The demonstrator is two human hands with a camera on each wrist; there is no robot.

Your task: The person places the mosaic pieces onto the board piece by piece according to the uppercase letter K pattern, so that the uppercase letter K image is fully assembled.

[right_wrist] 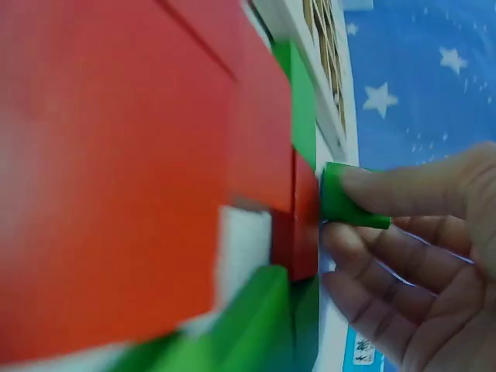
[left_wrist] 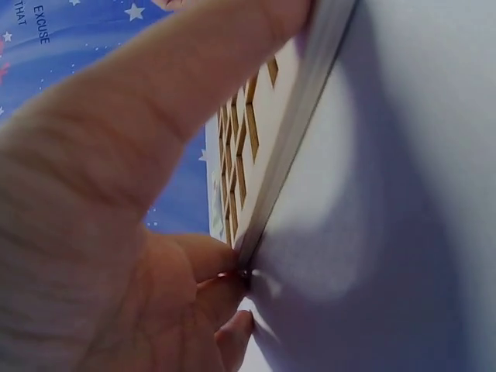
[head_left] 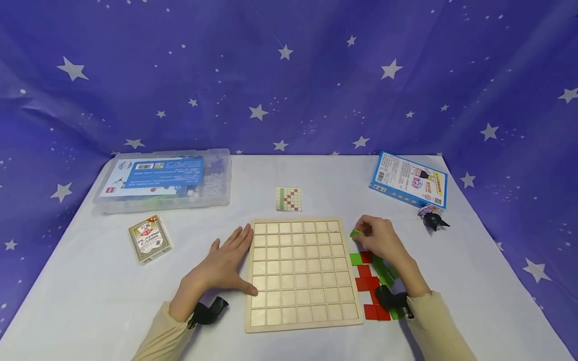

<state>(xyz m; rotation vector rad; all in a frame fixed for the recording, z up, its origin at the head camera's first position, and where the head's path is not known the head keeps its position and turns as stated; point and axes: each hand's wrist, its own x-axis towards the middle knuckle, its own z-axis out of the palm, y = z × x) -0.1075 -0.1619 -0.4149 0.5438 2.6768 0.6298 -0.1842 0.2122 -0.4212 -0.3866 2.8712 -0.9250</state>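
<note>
A wooden grid board with bare square cells lies at the middle of the table. My left hand rests along its left edge, thumb on the frame near the lower corner and fingers at the upper side; the left wrist view shows the fingertips against the board's edge. My right hand pinches a green square tile between thumb and fingers, just right of the board's upper right side. Below that hand lie loose red tiles and green tiles, some overlapping.
A small pattern card with green and red squares lies beyond the board. At the left are a clear plastic case and a playing card box. A blue box and a small black figure sit at the right.
</note>
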